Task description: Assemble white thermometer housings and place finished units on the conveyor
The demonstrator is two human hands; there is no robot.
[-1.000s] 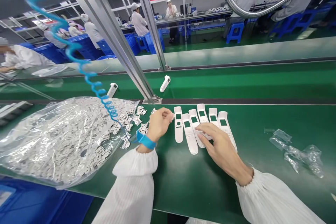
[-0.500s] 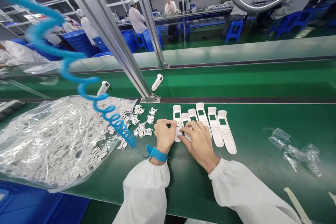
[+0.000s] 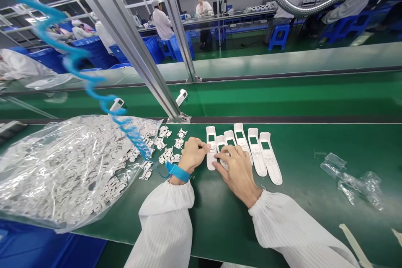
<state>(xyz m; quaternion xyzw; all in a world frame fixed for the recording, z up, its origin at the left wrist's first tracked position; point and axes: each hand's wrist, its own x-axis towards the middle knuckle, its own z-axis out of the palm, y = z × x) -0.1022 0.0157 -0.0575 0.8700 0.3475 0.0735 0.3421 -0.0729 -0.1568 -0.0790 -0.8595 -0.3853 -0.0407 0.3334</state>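
Note:
Several white plastic shells (image 3: pixel 257 155), long and narrow with a square window near the top, lie in a row on the green table. Over the left side of the leftmost shell (image 3: pixel 212 161) is my left hand (image 3: pixel 193 153), its fingers curled and its thumb and forefinger together; whatever they pinch is hidden. A blue wrist strap (image 3: pixel 179 172) circles that wrist. My right hand (image 3: pixel 236 165) rests over the neighbouring shells, fingers spread, with thumb and forefinger tips at the leftmost shell's right edge. Small white flat parts (image 3: pixel 166 155) lie left of my left hand.
A large clear bag (image 3: pixel 69 167) full of small white parts covers the table's left. A blue coiled cord (image 3: pixel 103 96) hangs across it. Metal posts (image 3: pixel 125 37) rise behind. White devices (image 3: pixel 181 97) lie on the green belt (image 3: pixel 282 96). Crumpled plastic film (image 3: pixel 354 182) lies right.
My left hand has shifted slightly left, its wrist and the blue cord moving with it. My right hand stays nearly in place. The white devices on the belt have moved left.

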